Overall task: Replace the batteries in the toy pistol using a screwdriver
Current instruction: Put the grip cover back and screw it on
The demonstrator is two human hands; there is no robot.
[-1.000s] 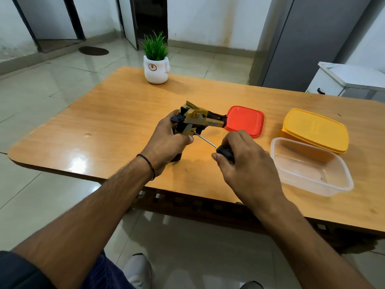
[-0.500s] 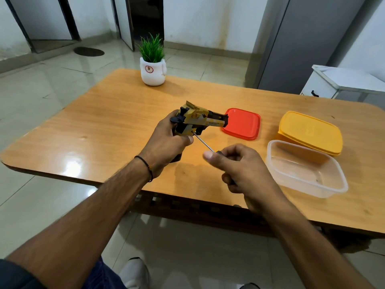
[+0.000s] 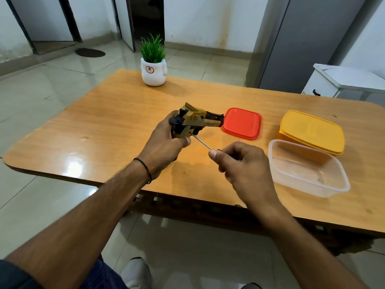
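Toy pistol (image 3: 194, 122) is sitting gripped in the left hand (image 3: 162, 147); the right hand (image 3: 243, 165) is pinching the screwdriver (image 3: 201, 142), slanting up-left into it

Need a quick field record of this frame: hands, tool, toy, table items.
left hand: grips toy pistol
right hand: holds screwdriver
screwdriver tip: against the pistol's grip
pistol barrel: points toward red lid
table: red lid, yellow lidded box, clear open tub, potted plant
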